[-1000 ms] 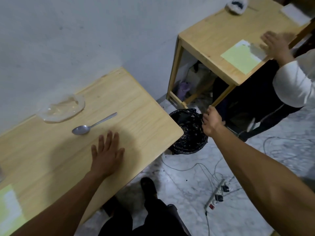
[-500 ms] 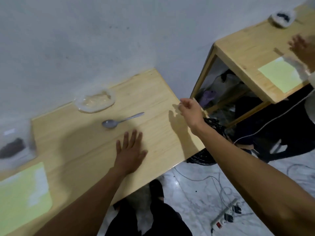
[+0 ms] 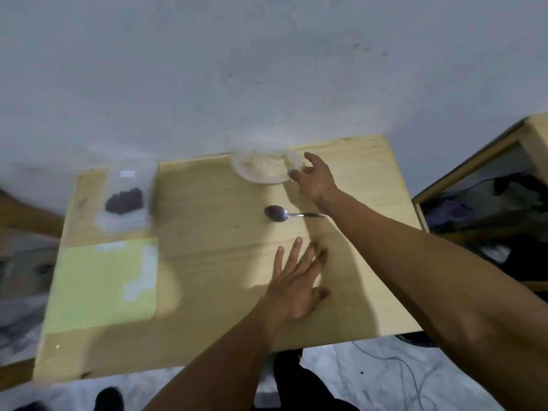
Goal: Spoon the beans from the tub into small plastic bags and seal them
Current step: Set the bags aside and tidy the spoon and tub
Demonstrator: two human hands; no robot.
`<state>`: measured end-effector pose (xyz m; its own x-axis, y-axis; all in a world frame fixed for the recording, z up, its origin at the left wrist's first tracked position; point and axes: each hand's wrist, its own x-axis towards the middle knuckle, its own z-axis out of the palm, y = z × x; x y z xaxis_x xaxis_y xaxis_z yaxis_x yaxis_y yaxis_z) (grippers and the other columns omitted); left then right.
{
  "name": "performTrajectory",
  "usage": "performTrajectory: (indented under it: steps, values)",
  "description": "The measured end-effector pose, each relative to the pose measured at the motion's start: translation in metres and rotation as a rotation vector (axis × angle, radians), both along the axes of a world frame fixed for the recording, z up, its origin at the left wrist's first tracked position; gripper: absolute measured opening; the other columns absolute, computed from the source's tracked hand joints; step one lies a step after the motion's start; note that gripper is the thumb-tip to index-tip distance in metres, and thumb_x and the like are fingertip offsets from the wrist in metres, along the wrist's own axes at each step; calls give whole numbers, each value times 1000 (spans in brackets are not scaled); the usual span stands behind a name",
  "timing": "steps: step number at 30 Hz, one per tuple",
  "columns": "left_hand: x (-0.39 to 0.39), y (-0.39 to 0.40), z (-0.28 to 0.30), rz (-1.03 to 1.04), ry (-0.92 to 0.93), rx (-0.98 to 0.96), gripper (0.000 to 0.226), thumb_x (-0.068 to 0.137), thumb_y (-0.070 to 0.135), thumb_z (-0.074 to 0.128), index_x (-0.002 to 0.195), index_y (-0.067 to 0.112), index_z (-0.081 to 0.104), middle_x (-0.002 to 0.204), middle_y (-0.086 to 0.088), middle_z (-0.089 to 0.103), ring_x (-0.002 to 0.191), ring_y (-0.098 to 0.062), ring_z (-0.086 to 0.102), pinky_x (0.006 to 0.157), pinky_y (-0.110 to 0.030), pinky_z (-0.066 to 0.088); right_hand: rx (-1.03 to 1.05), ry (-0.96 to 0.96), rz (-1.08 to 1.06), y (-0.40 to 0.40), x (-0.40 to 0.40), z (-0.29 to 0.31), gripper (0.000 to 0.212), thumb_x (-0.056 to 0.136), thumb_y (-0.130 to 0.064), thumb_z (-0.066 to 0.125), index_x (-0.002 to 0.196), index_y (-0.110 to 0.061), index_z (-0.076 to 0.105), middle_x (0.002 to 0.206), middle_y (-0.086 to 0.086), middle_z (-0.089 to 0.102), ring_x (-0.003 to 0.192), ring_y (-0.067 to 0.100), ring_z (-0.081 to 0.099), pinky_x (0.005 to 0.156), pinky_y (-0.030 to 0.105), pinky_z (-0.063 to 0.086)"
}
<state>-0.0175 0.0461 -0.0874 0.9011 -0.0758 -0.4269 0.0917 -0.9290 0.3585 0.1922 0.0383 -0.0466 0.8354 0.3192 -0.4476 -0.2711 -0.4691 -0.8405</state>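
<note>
A clear plastic tub with a small heap of dark beans stands at the far left of the wooden table. A pile of clear small plastic bags lies at the far edge by the wall. A metal spoon rests just in front of the pile, its handle partly hidden under my right forearm. My right hand hovers at the right edge of the bags, fingers spread. My left hand lies flat on the table, palm down, holding nothing.
A green sheet with pale patches lies on the table's left front. A second wooden table stands to the right with dark clutter beneath it. Cables trail on the marble floor. Another person's arm shows at the left edge.
The view has swung left, bringing the tub and green sheet into sight. My right hand moved from the table's right edge up to the bags. My left hand stayed flat on the table.
</note>
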Motion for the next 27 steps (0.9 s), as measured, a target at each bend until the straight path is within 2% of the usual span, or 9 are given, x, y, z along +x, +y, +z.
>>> performTrajectory:
  steps: [3,5,8,11,15,17,21,23,27]
  values:
    - [0,2,-2,-18,-2,16,78,97,60,33,152,34,-16,162,10,-21,143,-20,-35,115,-53,-19,-16,10,-21,13,10,-17,74,75,-37,69,143,-24,43,128,13,63,88,24,54,92,45,52]
    - [0,4,-2,-20,-10,21,79,97,60,32,152,34,-18,162,10,-23,144,-20,-34,115,-53,-19,3,28,-49,14,9,-13,72,72,-36,69,139,-23,48,118,8,65,87,23,57,92,44,52]
    - [0,4,-2,6,10,7,78,96,58,35,153,36,-16,160,13,-26,143,-17,-36,116,-53,-18,125,117,-139,2,2,4,54,83,-23,71,134,-23,54,94,5,59,71,19,56,70,32,52]
    - [0,4,-2,18,21,13,78,96,58,34,153,37,-14,157,16,-32,141,-15,-38,116,-52,-20,258,154,-272,-30,-4,12,41,90,-15,68,130,-20,59,89,9,62,64,18,54,65,27,53]
    - [-1,6,-4,6,21,33,77,97,60,31,152,37,-18,155,16,-35,140,-16,-40,115,-52,-20,353,139,-463,-92,-12,21,42,90,-15,68,130,-18,59,94,11,65,71,21,56,75,28,57]
    - [0,6,-3,10,21,28,77,97,61,32,152,38,-17,155,16,-34,142,-17,-38,116,-53,-18,355,108,-570,-130,-17,25,43,90,-17,69,132,-19,57,99,7,68,74,18,61,78,28,58]
    - [2,4,-5,1,10,78,78,95,64,32,153,37,-13,159,13,-28,146,-22,-30,117,-56,-11,368,24,-774,-208,-32,31,31,93,-13,64,123,-12,57,91,2,59,56,6,54,63,26,51]
    - [1,3,-5,3,-11,99,79,95,64,35,154,36,-10,161,12,-24,148,-23,-26,117,-56,-9,316,6,-879,-246,-45,29,32,93,-12,64,125,-11,60,92,3,63,62,9,55,64,26,54]
    - [1,2,-4,5,4,93,81,94,63,38,154,37,-11,161,12,-24,148,-22,-25,117,-55,-9,229,-31,-1104,-302,-72,16,33,91,-16,66,124,-21,60,115,11,68,75,15,57,73,27,53]
